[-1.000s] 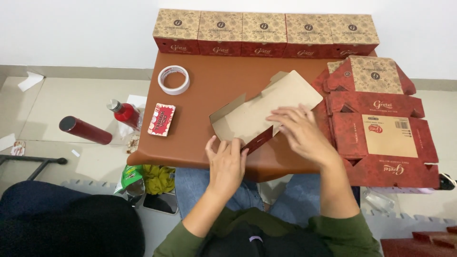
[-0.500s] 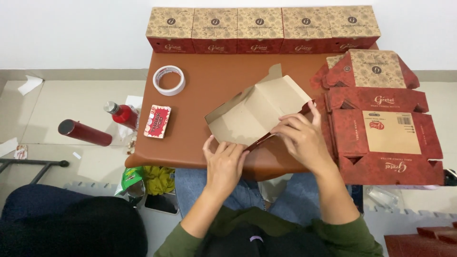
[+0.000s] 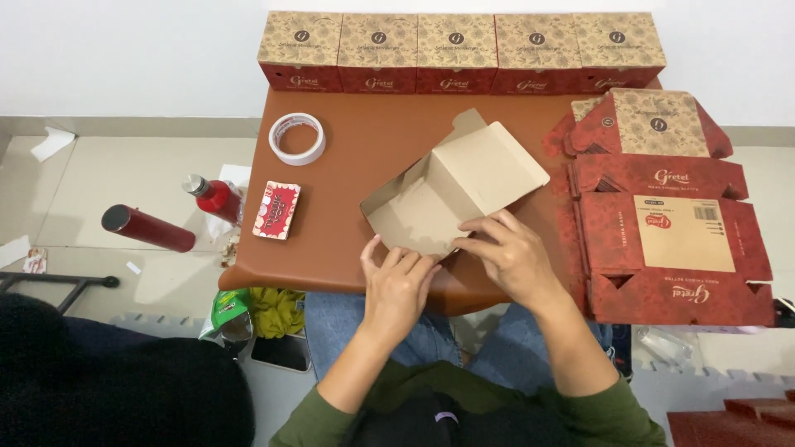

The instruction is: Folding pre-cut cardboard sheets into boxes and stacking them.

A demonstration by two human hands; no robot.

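Observation:
A half-folded cardboard box [image 3: 454, 190], plain brown inside, lies on the brown table [image 3: 364, 149] in front of me. My left hand [image 3: 397, 281] rests against its near edge with the fingers pressing on the cardboard. My right hand [image 3: 512, 255] presses down on the near right part of the box, fingers bent over a flap. Both hands touch the box at the table's front edge.
A row of several finished red-and-tan boxes [image 3: 460, 50] lines the table's back. Flat unfolded red boxes [image 3: 667, 219] are stacked at the right. A tape roll [image 3: 297, 138] and a small red packet [image 3: 277, 210] lie at the left. Two red bottles [image 3: 149, 229] lie on the floor.
The box has been turned and lowered flatter on the table. My right hand moved from its right side down to the near edge, close to my left hand.

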